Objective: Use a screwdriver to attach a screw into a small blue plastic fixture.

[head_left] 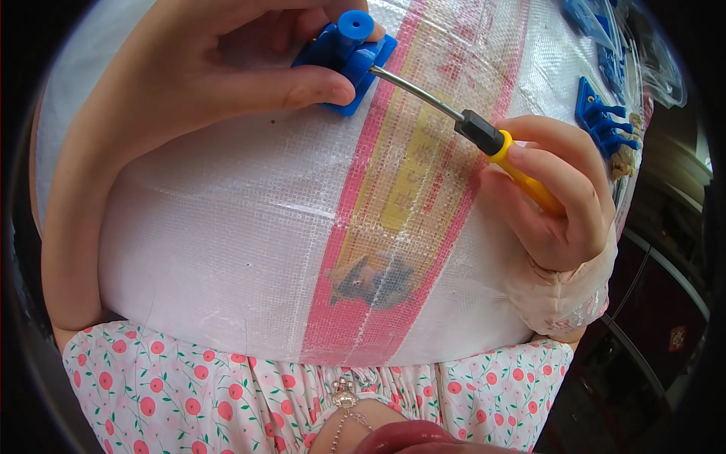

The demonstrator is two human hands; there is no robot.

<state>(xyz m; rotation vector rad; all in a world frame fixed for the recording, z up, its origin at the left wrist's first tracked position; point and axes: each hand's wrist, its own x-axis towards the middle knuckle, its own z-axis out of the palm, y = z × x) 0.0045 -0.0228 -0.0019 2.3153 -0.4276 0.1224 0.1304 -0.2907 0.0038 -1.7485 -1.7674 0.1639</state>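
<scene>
Two-handed, with screwdriving apparently begun but unfinished, pinches a blue plastic round-posted bracket (361, 59) over white woven sheeting (212, 250) in left hand (215, 76), grips a yellow-and-black-handled steel screwdriver (478, 130) against it in right hand (563, 185).

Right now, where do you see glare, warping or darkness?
Head view: glare streaks the white woven plastic sheet, and the yellow-handled screwdriver glints along its steel shaft; head view: the sheet's edges look bowed toward the rim; head view: lower right dim, corners black.
</scene>
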